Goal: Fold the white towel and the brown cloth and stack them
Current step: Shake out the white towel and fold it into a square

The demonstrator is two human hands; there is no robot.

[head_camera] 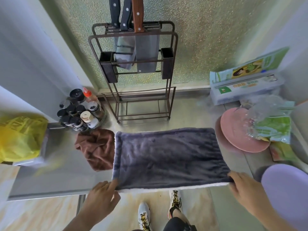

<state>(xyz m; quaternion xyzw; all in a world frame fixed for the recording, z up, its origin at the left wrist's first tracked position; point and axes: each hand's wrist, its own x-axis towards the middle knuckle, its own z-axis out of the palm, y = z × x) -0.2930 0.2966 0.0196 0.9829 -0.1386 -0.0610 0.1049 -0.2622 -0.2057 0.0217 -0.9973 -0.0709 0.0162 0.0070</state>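
Observation:
The towel (168, 155) lies spread flat on the steel counter, its grey-purple face up and its white underside showing along the near and left edges. My left hand (101, 194) pinches the near left corner. My right hand (245, 189) pinches the near right corner. The brown cloth (96, 147) sits crumpled on the counter, touching the towel's left edge.
A knife rack (133, 70) with several knives stands behind the towel. A cluster of spice bottles (80, 110) is at the back left, a yellow bag (20, 137) at far left. A pink plate (240, 132), plastic packets and a wrap box (245, 87) crowd the right; a lilac plate (286, 190) sits near right.

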